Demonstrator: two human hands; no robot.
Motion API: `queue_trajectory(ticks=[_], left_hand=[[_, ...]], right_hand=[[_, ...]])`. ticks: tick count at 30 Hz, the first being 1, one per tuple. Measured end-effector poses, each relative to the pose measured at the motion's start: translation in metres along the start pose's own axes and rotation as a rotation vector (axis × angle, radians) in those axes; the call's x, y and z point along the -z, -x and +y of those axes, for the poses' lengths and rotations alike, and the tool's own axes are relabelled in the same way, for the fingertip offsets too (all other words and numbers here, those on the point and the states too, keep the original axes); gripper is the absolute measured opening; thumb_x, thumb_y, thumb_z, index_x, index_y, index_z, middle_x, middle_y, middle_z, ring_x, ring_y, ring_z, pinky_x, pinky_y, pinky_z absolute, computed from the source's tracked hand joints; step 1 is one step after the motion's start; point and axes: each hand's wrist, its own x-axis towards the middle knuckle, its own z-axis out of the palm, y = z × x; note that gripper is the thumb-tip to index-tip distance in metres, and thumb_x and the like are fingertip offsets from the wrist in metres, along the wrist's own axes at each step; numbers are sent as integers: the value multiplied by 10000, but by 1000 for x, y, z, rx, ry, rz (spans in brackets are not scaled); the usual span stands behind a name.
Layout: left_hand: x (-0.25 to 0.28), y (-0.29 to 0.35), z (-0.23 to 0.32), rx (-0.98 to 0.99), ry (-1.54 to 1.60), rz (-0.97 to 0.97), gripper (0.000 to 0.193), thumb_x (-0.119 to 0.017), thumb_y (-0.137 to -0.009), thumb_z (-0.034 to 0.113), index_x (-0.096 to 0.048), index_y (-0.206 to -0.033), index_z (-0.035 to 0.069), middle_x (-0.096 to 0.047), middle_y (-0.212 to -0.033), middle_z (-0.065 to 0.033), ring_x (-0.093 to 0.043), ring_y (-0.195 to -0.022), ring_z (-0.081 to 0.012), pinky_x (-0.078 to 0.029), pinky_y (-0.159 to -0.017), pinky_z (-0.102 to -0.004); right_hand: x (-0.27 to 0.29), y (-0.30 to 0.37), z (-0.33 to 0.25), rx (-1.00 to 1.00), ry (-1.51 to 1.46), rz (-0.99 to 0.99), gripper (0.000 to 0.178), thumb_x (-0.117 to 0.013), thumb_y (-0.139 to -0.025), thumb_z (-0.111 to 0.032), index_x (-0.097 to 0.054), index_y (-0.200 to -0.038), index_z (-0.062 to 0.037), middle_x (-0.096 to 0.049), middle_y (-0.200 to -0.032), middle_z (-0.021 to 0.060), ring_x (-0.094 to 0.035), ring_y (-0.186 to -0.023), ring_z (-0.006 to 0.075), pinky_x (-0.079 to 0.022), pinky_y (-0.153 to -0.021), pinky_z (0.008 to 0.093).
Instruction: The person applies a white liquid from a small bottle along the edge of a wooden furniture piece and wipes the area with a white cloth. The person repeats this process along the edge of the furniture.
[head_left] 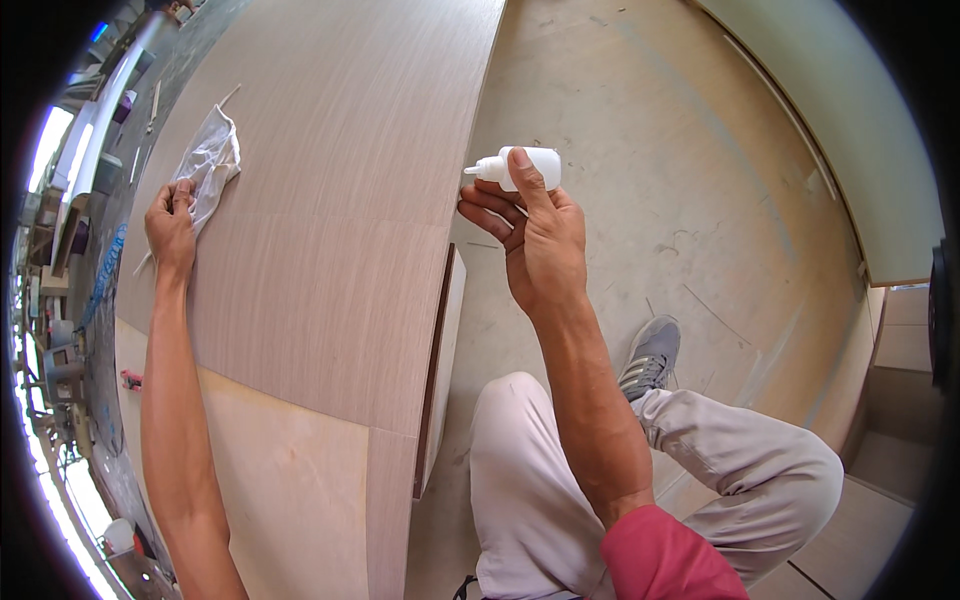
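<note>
In my right hand (545, 225) is a small white squeeze bottle (541, 168), lying nearly level with its narrow nozzle pointing left. My thumb presses its side, and the nozzle tip is close to the right edge of a wood-grain panel (330, 210). At the panel's far left, my left hand (173, 218) pinches a crumpled clear plastic bag (212, 165). A thin strip sticks out past the bag's top corner; whether it lies in the bag or under it I cannot tell.
A paler bare-wood section (290, 460) adjoins the panel on the near side. Dusty floor (640, 200) with thin scraps stretches to the right, towards a pale board (840, 130). My shoe (652, 350) rests on the floor. Cluttered tools and materials line the left rim.
</note>
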Motion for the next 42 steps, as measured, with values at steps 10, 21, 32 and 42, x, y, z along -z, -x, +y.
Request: queue_trajectory(ticks=[10,21,32,42], left_hand=[[1,-1,-1,-15,-50,18,288,-594,-1026,245,-717,-977,-11,-574,-767,28,-505,-729,-68,-408,-685,-227],[0,-1,-1,-9,-33,28,292,-603,-1022,265,-724,-978,3,-569,-759,36,-490,-709,-63,-395,-661,-223],[0,-2,-4,-26,-62,34,293,-608,-1019,262,-726,-992,-5,-595,-773,21,-513,-724,-65,-411,-676,-224],[0,-3,-4,-3,-72,16,292,-611,-1016,268,-725,-1001,-1,-621,-795,14,-523,-734,-69,-427,-697,-226]], right_hand=[[-3,0,-2,69,104,0,451,-729,-922,-357,-606,-1041,60,-687,-886,196,-733,-815,263,-660,-754,388],[-4,0,-2,97,143,8,439,-729,-923,-346,-617,-1027,65,-690,-875,201,-740,-798,271,-663,-731,389],[-7,2,-3,115,140,32,437,-728,-924,-341,-618,-1026,70,-698,-868,211,-743,-787,279,-664,-715,390],[-6,-1,-2,130,177,22,464,-727,-922,-360,-622,-1030,78,-697,-872,226,-745,-773,288,-662,-697,392]])
